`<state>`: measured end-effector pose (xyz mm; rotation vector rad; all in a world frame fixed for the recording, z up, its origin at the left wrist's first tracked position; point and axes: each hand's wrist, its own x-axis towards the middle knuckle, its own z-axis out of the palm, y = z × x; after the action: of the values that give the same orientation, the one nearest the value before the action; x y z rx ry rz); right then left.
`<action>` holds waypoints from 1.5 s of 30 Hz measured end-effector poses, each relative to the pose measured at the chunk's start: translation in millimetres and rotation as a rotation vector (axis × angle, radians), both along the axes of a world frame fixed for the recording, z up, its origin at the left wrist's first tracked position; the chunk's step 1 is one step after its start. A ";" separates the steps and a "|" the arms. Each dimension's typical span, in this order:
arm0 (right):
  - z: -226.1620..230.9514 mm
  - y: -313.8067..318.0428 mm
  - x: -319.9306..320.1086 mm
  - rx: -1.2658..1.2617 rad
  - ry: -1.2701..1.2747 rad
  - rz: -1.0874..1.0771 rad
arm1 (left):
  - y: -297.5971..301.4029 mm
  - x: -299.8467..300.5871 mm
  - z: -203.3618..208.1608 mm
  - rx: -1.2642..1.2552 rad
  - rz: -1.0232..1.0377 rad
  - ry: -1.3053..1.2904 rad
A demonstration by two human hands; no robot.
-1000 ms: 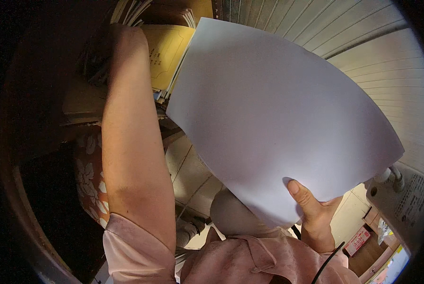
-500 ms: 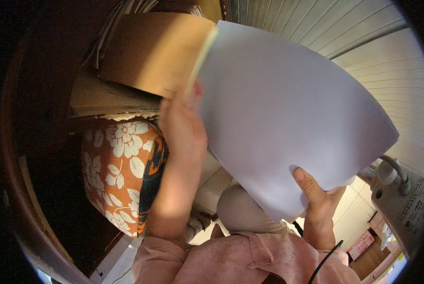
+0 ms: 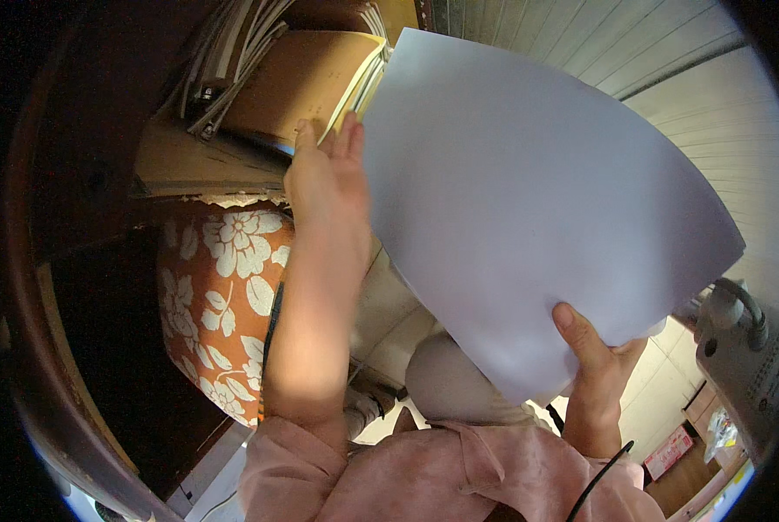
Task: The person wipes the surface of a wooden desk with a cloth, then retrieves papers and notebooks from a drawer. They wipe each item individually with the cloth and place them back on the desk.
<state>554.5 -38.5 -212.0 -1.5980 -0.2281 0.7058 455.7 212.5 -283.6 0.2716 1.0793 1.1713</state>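
"Listing the right hand (image 3: 600, 370) first: thumb over the face, fingers behind, grip closed on the lower edge of one large, smooth white paper sheet (image 3: 529, 191). Single or several leaves: not tellable."

"And the left hand (image 3: 330, 178)?"

"At the lower right corner of one tan-covered, yellow-edged paper bundle (image 3: 298, 78). Thumb at the bottom edge, fingers parted from it along the side. Whether that grip pinches or merely touches cannot be told."

"Locations?"

"Bundle: at a brown, rough-edged ledge (image 3: 181, 174), beside thin, white, fanned papers (image 3: 252, 61). Sheet: aloft, slanting before the person, upper left edge just beside the bundle."

"Risks for the record?"

"One: sheet bending or creasing. Likely cause: a hold near one edge only, the far end showing no hand upon it. Two: leaves slipping from the bundle. Likely cause: a pull on the cover alone, the side edges appearing separated. Three: snagging. Likely cause: sheet edge and bundle edges so close together. Four: right corner knocking the grey-white plastic box with a cable (image 3: 755, 374). Likely cause: a swing rightward, attention being on the bundle."
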 end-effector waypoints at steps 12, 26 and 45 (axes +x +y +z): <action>-0.1 1.0 3.7 -0.030 -0.005 0.022 | 146.3 32.1 -7.1 -0.019 0.455 0.325; 4.7 5.3 25.9 -0.080 0.019 0.075 | 187.7 32.6 -25.8 0.099 0.440 0.227; -1.6 2.9 1.1 0.012 -0.044 0.055 | -89.5 -37.3 23.9 -0.109 -0.187 -0.095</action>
<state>555.6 -35.6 -213.7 -1.6019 -0.3083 0.7108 418.4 123.1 -259.7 0.2243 1.0082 0.9468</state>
